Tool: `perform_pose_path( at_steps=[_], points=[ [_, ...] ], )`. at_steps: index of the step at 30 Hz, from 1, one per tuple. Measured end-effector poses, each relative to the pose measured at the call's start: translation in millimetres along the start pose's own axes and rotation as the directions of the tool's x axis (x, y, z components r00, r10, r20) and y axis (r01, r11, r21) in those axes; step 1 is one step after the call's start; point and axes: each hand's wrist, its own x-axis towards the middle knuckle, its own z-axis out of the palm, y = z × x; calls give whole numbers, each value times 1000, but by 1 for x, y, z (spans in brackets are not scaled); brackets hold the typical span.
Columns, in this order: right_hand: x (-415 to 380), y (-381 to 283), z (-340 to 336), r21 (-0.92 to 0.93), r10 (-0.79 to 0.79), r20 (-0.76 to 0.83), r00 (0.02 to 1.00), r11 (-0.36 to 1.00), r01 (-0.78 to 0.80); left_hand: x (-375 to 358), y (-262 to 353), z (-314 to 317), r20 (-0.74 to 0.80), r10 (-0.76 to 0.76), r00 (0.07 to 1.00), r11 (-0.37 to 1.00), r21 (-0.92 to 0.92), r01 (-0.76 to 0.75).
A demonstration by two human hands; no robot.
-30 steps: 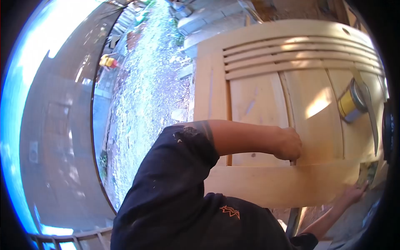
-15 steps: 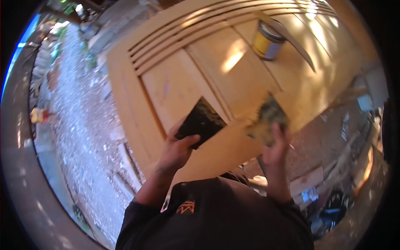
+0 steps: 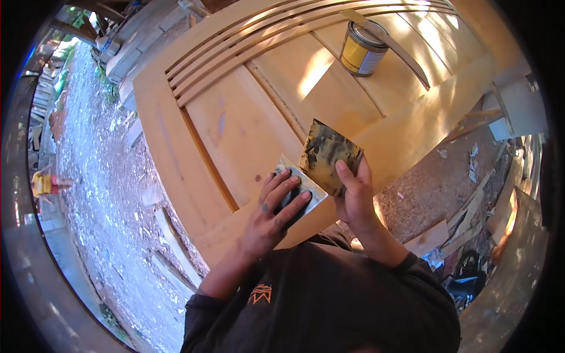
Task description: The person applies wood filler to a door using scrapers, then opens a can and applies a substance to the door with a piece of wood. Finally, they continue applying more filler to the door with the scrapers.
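Above the near edge of a pale wooden door (image 3: 215,129), toward its middle, are two flat plates — one in each hand. The smeared plate (image 3: 331,151), dark with yellowish paste, points one corner to the far side; it looks nearly square, so I cannot tell a long axis. The pale-edged plate (image 3: 316,199), to its left, is partly hidden by fingers; its exposed edge slants from far left to near right. Whether the two touch, I cannot tell. Both forearms reach up from the near side, converging. The left hand (image 3: 268,219) curls over its plate, fingers laid across the face; the right hand (image 3: 356,197) pinches the other, thumb on top. Farther right on the door stands one can (image 3: 359,57), one wooden stick (image 3: 405,56) across its top. Far left — one person (image 3: 45,184) by a gravel path (image 3: 97,135).
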Motion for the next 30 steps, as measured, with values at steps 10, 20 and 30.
perform_pose_path(
  at_steps=[10,20,30],
  points=[
    [6,-13,17,83,-55,106,993,995,46,9,-18,-36,-58,-437,898,899,12,438],
    [27,3,9,43,360,370,857,914,-403,24,-35,-68,129,-712,690,-16,-986,168],
    [18,-10,3,32,497,377,782,836,-547,18,-55,-31,275,-590,759,129,-896,425]
  ],
)
